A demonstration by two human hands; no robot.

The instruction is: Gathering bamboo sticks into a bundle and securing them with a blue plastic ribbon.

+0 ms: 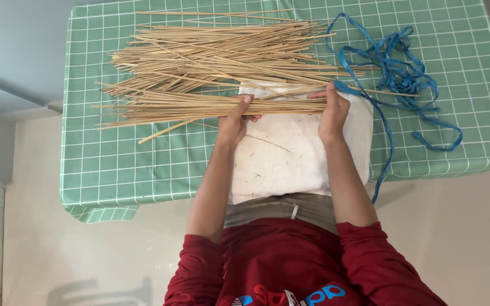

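Observation:
A small bundle of thin bamboo sticks (pixel 160 109) lies across the near part of the green checked table (pixel 120 170). My left hand (pixel 235 120) is closed around this bundle near its middle. My right hand (pixel 332 113) grips the same bundle at its right end. Both hands rest over a white cloth (pixel 290 161) that hangs off the table's front edge. Behind the bundle a larger loose pile of bamboo sticks (pixel 222 54) spreads over the table.
A tangled blue plastic strap (pixel 401 73) lies on the table's right side, one end trailing off the front edge. Pale floor surrounds the table. My red sleeves and torso fill the bottom of the view.

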